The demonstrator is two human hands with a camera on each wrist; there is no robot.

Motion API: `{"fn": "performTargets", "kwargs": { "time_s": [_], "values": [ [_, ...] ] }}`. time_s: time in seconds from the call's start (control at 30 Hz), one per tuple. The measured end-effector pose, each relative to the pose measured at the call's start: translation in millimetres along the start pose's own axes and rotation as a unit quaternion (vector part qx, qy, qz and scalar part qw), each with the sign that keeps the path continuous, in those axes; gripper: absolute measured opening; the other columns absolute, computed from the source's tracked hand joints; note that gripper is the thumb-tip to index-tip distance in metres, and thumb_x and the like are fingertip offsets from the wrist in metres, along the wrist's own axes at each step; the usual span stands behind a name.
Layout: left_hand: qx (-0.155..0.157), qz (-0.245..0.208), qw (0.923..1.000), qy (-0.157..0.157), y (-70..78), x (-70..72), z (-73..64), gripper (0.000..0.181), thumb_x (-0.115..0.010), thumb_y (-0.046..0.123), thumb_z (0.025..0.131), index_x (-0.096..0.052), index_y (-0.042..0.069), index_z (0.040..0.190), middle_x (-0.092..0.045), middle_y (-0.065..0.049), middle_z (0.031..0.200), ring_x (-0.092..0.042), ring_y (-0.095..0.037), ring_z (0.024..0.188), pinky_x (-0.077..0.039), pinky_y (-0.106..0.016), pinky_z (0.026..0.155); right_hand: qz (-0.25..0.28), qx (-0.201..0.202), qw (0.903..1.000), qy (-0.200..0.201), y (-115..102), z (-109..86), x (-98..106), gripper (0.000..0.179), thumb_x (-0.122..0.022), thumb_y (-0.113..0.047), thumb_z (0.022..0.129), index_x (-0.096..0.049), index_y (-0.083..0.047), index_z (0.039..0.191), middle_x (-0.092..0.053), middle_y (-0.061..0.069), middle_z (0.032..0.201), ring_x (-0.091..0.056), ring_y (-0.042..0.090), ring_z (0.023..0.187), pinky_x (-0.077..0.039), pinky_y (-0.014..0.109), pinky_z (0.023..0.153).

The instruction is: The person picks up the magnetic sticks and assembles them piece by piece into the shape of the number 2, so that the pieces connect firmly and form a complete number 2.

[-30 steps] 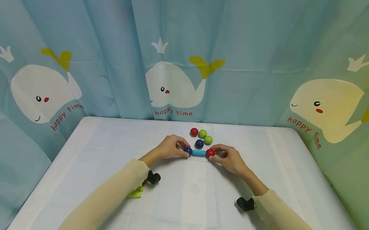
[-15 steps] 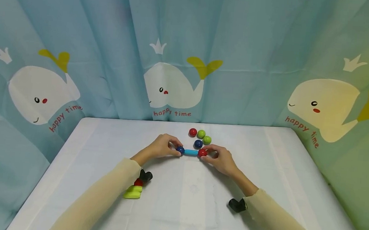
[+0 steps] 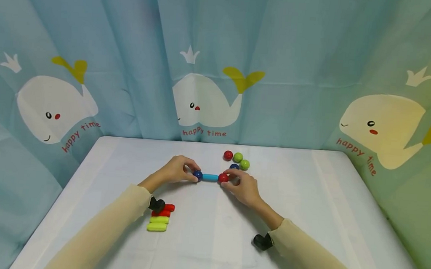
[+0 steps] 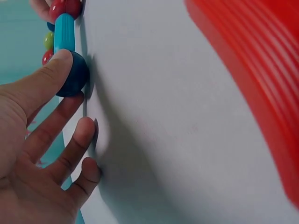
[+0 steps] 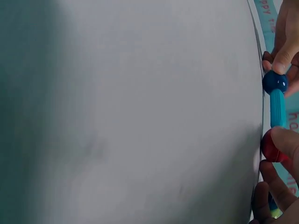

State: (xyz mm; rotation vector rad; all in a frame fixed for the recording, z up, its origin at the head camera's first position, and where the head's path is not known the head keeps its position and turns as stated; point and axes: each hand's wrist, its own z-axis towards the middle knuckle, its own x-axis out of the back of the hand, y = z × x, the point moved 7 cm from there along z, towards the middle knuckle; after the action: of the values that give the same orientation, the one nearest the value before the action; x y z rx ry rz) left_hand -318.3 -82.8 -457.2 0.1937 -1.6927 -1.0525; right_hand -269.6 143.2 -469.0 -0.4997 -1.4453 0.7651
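A light blue rod (image 3: 210, 177) joins a dark blue ball (image 3: 197, 175) on its left end to a red ball (image 3: 223, 177) on its right end, lying level at the table. My left hand (image 3: 176, 169) pinches the dark blue ball between thumb and forefinger; in the left wrist view its other fingers (image 4: 77, 144) spread loosely near the surface. My right hand (image 3: 244, 188) pinches the red ball with its thumb on top in the right wrist view. Partly covered by the right hand, another dark blue ball (image 3: 234, 167) sits just behind.
Behind the hands lie a loose red ball (image 3: 228, 155) and two green balls (image 3: 238, 157). Red rods (image 3: 161, 213) and yellow-green rods (image 3: 156, 227) lie beside the left forearm, one red rod partly hidden by the black wrist camera (image 3: 156, 204). A whale-print curtain (image 3: 300, 73) borders the white table (image 3: 206, 252).
Both hands have slid left together with the joined rod and balls, away from the loose balls. More of the red and yellow-green rods now shows beside the left forearm.
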Motion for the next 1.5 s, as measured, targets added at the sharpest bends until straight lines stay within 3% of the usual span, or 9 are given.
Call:
{"fn": "performTargets", "kwargs": {
  "time_s": [0.37,0.57,0.7,0.8,0.93,1.07,1.23,1.5],
  "values": [
    [0.014,-0.007,0.9999,0.007,-16.1,13.9,-15.0,0.028,-0.085,0.017,0.086,-0.079,0.013,0.113,-0.075,0.000,0.109,-0.062,-0.017,0.090,-0.054,-0.033,0.085,0.000,0.018,0.9998,-0.009,-16,7.9,-16,0.033,-0.084,-0.022,0.088,-0.074,-0.019,0.119,-0.074,-0.001,0.099,-0.060,0.016,0.081,-0.049,0.032,0.072],
    [0.004,-0.008,0.9999,0.008,-22.8,19.5,-18.7,0.028,-0.085,0.017,0.086,-0.079,0.012,0.113,-0.075,0.000,0.109,-0.062,-0.017,0.091,-0.054,-0.033,0.085,0.009,0.038,0.9987,-0.031,-26,8.7,-19,0.041,-0.083,-0.020,0.088,-0.069,-0.013,0.126,-0.074,0.007,0.104,-0.062,0.020,0.081,-0.051,0.035,0.070],
    [0.006,-0.013,0.9998,0.010,-26.9,24.0,-21.6,0.029,-0.086,0.016,0.085,-0.080,0.013,0.113,-0.075,-0.001,0.108,-0.062,-0.018,0.090,-0.054,-0.032,0.083,-0.031,0.097,0.9948,-0.006,-45,3.1,-16,0.046,-0.083,-0.020,0.087,-0.067,-0.008,0.129,-0.071,0.015,0.109,-0.064,0.028,0.087,-0.051,0.041,0.075],
    [0.006,-0.015,0.9998,0.014,-29.2,27.4,-22.7,0.029,-0.086,0.015,0.085,-0.080,0.013,0.113,-0.076,0.000,0.107,-0.062,-0.019,0.089,-0.054,-0.032,0.081,-0.043,0.167,0.9850,-0.009,-67,-2.7,-20,0.045,-0.083,-0.020,0.087,-0.068,-0.006,0.127,-0.070,0.016,0.106,-0.063,0.031,0.090,-0.050,0.041,0.077],
    [0.000,-0.022,0.9997,0.009,-29.9,27.9,-20.9,0.029,-0.085,0.015,0.086,-0.080,0.012,0.114,-0.076,0.000,0.108,-0.062,-0.019,0.090,-0.054,-0.032,0.081,-0.004,0.233,0.9677,-0.096,-94,-10.7,-40,0.040,-0.080,-0.017,0.091,-0.068,-0.003,0.127,-0.071,0.014,0.106,-0.062,0.029,0.085,-0.050,0.032,0.075],
    [0.005,-0.024,0.9997,0.002,-32.3,26.0,-18.3,0.029,-0.084,0.015,0.087,-0.079,0.012,0.116,-0.076,-0.001,0.110,-0.062,-0.018,0.091,-0.053,-0.032,0.082,0.035,0.255,0.9485,-0.185,-111,-15.7,-66,0.037,-0.078,-0.016,0.093,-0.069,-0.004,0.126,-0.072,0.012,0.110,-0.063,0.028,0.084,-0.053,0.027,0.075],
    [0.006,-0.026,0.9996,-0.004,-33.2,27.5,-17.7,0.030,-0.084,0.016,0.087,-0.079,0.012,0.116,-0.076,-0.001,0.110,-0.063,-0.018,0.092,-0.053,-0.032,0.082,0.069,0.255,0.9285,-0.261,-124,-17.0,-91,0.034,-0.077,-0.014,0.094,-0.070,-0.005,0.126,-0.073,0.010,0.109,-0.063,0.021,0.079,-0.053,0.023,0.073],
    [-0.014,-0.039,0.9991,-0.010,-33.0,30.4,-15.7,0.030,-0.086,0.014,0.085,-0.080,0.010,0.114,-0.077,-0.003,0.108,-0.066,-0.017,0.093,-0.055,-0.032,0.082,0.087,0.227,0.9154,-0.321,-131,-10.9,-115,0.034,-0.077,-0.013,0.093,-0.070,-0.007,0.125,-0.073,0.002,0.097,-0.058,0.015,0.071,-0.047,0.020,0.068]
  ]
}}
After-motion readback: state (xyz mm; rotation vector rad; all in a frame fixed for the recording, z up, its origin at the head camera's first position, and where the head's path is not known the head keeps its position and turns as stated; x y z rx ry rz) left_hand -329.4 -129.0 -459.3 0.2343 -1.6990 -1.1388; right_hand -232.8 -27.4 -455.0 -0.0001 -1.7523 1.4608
